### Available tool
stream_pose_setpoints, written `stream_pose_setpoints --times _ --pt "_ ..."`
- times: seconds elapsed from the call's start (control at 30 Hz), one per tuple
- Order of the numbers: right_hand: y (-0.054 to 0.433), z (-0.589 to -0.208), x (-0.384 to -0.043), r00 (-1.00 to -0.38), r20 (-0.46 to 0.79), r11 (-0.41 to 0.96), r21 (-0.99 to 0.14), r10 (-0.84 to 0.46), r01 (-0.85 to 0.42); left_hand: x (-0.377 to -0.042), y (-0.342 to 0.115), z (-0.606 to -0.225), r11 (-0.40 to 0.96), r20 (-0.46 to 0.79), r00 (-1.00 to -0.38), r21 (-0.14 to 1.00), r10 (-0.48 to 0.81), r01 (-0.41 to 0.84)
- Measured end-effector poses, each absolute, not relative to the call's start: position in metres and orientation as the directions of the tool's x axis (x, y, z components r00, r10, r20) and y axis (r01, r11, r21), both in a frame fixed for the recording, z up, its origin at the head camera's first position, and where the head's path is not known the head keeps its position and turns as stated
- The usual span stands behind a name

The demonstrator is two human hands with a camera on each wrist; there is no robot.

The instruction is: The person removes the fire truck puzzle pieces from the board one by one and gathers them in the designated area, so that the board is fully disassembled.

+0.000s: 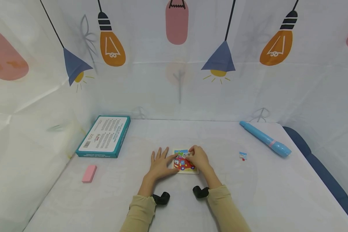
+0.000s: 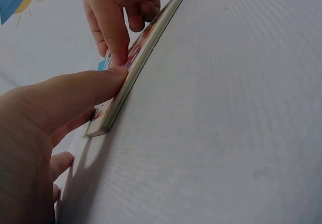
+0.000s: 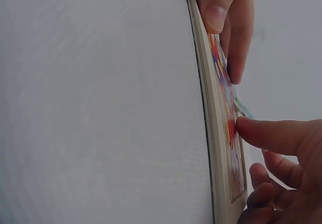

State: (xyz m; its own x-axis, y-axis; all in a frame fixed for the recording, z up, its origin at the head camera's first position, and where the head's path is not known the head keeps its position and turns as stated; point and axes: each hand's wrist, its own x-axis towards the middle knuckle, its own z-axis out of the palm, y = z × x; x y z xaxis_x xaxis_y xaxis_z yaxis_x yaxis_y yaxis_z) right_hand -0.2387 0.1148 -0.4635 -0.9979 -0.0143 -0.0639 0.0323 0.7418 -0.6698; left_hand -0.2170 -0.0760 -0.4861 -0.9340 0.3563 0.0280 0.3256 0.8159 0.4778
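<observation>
A small jigsaw puzzle board [image 1: 185, 171] with a red vehicle picture lies flat on the table, in front of the person. Spread fingers of the left hand [image 1: 160, 165] reach over its left side, thumb on the near edge and index finger on the picture. At the board's upper right, the right hand [image 1: 200, 159] pinches a puzzle piece [image 3: 243, 108] between thumb and fingertips. That piece tilts up from the picture in the right wrist view; the fingers hide most of it. Off to the right lies a loose puzzle piece [image 1: 243, 156] with blue and red on it.
At the back left lies a teal-edged box [image 1: 103, 134], with a pink block [image 1: 89, 173] in front of it. A blue tube-shaped object [image 1: 265, 139] lies at the back right. A printed white curtain [image 1: 150, 83] hangs behind the table; a dark blue chair [image 1: 316, 161] stands along its right edge.
</observation>
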Motion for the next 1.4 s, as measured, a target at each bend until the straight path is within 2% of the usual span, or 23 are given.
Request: stream_pose_setpoints --times 0.33,0.53,0.77,1.07,1.4 --pt "0.114 -0.464 -0.238 -0.998 -0.063 0.664 -0.746 -0.015 0.037 -0.216 -0.075 -0.484 0.81 0.031 -0.934 0.488 0.355 0.324" --pt "0.12 -0.461 -0.237 -0.999 -0.046 0.548 -0.835 0.024 0.052 -0.216 -0.075 -0.484 0.819 0.031 -0.935 0.472 0.354 0.326" --pt "0.139 -0.456 -0.237 -0.993 -0.044 0.462 -0.882 0.107 0.089 -0.216 -0.074 -0.485 0.813 0.034 -0.936 0.485 0.351 0.322" --pt "0.168 -0.456 -0.239 -0.968 -0.107 0.407 -0.893 0.227 0.194 -0.218 -0.075 -0.487 0.813 0.036 -0.934 0.482 0.355 0.328" --pt "0.199 -0.458 -0.234 -0.955 -0.133 0.385 -0.894 0.264 0.23 -0.219 -0.076 -0.491 0.819 0.039 -0.934 0.47 0.354 0.33"
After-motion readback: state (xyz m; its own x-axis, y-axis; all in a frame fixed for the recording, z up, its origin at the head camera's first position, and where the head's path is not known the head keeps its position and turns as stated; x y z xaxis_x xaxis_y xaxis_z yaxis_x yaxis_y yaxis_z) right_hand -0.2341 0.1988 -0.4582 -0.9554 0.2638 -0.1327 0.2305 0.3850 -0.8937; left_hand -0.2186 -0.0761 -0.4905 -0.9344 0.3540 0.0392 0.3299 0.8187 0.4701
